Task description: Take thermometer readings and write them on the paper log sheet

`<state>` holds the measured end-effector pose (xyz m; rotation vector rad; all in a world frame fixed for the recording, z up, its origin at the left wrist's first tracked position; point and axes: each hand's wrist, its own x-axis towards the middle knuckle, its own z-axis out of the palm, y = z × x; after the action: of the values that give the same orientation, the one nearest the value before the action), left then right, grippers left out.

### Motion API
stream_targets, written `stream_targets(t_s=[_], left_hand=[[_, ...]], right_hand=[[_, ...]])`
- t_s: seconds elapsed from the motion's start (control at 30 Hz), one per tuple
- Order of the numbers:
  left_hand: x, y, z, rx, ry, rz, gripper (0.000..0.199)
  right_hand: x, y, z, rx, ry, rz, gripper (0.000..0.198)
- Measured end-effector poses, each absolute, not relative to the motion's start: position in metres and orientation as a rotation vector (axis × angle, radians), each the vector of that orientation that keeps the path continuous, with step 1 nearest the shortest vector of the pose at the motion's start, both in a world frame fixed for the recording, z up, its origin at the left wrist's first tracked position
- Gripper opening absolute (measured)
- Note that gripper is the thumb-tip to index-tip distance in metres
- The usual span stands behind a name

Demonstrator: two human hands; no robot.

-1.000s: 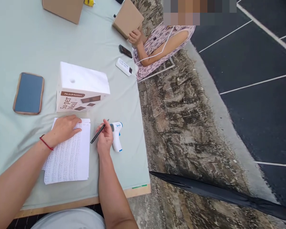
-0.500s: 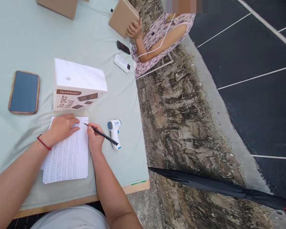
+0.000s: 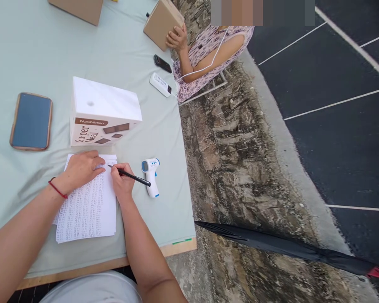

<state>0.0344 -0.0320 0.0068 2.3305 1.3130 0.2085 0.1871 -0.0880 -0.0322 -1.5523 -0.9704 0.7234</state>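
Observation:
A stack of white paper sheets [image 3: 82, 210] covered in columns of small handwriting lies on the table in front of me. My left hand [image 3: 84, 168] rests flat on the upper part of the stack, fingers stretched to the right. In my right hand [image 3: 123, 181] is a black pen [image 3: 134, 177], its tip at the upper right of the top sheet, beside the written columns. Just right of that hand lies a white and blue infrared thermometer [image 3: 150, 176]. Directly beyond the sheets stands a white box [image 3: 105, 113] with brown print.
A tablet-like device in a brown case [image 3: 31, 121] lies at the left. Toward the far right edge are a white device [image 3: 160, 84] with a cable and a black phone-like device [image 3: 162, 63]. Another person's hand [image 3: 177, 38] touches a cardboard box [image 3: 162, 25]. The table's right edge drops to stone ground.
My right hand and the pen have shifted slightly left across the top sheet. My left hand stays in place on the paper.

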Motion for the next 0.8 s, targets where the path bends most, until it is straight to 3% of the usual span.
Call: stream_targets(t_s=[0.8], left_hand=[[0.0332,-0.0310,0.0028,2.358,1.289,0.222,0.025]], right_hand=[[0.1850,-0.0869,-0.0297,-1.562,-1.071,0.718,0.023]])
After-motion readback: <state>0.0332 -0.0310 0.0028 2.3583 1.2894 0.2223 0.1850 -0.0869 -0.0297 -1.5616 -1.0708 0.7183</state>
